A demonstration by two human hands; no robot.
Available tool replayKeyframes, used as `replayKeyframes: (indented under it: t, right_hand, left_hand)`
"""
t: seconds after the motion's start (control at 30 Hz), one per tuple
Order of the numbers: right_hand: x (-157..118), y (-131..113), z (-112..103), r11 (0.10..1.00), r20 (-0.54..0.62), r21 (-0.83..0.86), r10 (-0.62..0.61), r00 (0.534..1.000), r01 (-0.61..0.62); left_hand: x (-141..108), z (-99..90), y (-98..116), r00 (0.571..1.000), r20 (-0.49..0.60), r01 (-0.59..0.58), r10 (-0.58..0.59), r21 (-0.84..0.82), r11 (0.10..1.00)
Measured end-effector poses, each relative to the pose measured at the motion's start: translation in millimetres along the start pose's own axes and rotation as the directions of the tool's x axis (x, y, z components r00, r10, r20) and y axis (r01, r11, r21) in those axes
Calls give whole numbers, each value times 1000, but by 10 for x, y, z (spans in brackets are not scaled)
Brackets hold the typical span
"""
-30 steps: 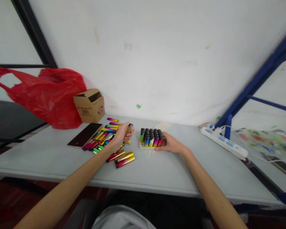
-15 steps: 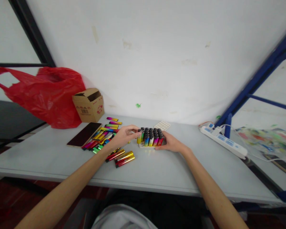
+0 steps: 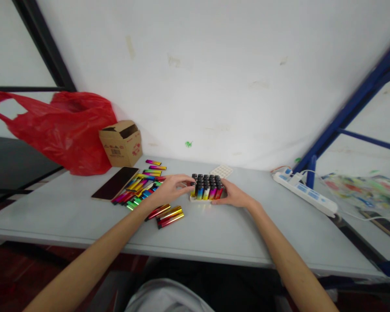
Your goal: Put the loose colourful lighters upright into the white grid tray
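Observation:
Rows of upright lighters with black tops and shiny coloured bodies stand packed in a white tray (image 3: pixel 200 201) in the middle of the table. My left hand (image 3: pixel 173 189) pinches a yellow lighter (image 3: pixel 193 192) by its top at the tray's left front corner; whether its base sits fully in the tray I cannot tell. Wrapped around the right side of the tray and its lighters is my right hand (image 3: pixel 235 195), thumb at the front edge. Left of the tray, loose lighters (image 3: pixel 170 216) lie in a pile, partly hidden by my left hand and forearm.
A second white tray with small pockets (image 3: pixel 221 171) lies behind, near the wall. A dark phone (image 3: pixel 115 183), a cardboard box (image 3: pixel 121 145) and a red plastic bag (image 3: pixel 65 134) are on the left. At the right is a white power strip (image 3: pixel 305 193) with cables.
My left hand has moved slightly right and down, bringing the yellow lighter from beside the tray's left edge into line with the front row. My right hand stays in place.

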State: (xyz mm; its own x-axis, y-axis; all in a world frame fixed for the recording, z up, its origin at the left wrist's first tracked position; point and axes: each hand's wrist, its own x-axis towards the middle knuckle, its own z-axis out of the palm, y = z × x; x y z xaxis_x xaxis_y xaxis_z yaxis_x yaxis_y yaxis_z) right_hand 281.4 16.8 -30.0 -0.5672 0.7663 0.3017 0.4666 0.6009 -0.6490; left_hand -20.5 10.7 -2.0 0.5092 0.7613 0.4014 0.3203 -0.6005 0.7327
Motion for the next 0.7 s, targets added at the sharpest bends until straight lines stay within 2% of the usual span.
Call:
replayKeyframes:
  t: [0.1, 0.23, 0.3, 0.37, 0.43, 0.5, 0.6, 0.7]
  right_hand:
    - [2, -13, 1, 1000, -1, -10, 9, 1000, -9]
    - [-2, -23, 2, 999, -13, -25, 24, 1000, -24]
    - [-5, -24, 1, 1000, -13, -17, 23, 1000, -24]
    - [-6, -23, -1, 1000, -3, -7, 26, 1000, -26]
    - [-5, -20, -3, 999, 6, -5, 32, 999, -32]
    - [-2, -16, -3, 999, 7, -7, 36, 999, -36]
    - [0, -12, -2, 999, 8, -3, 37, 999, -37]
    - [0, -16, -3, 999, 7, 3, 40, 999, -40]
  left_hand:
    - [-13, 50, -11, 1000, 12, 10, -10, 13, 1000]
    - [-26, 55, -18, 998, -37, 43, -42, 18, 999]
    - [-17, -38, -50, 995, -90, 57, -45, 135, 989]
    - [-7, -198, -122, 986, -160, 89, -38, 329, 940]
    - [-10, -392, -228, 980, -193, 139, -40, 530, 836]
    - [-35, -575, -346, 970, -232, 206, -68, 648, 733]
    - [-94, -747, -501, 959, -256, 270, -118, 707, 653]
    - [-121, -776, -604, 960, -235, 276, -155, 674, 685]
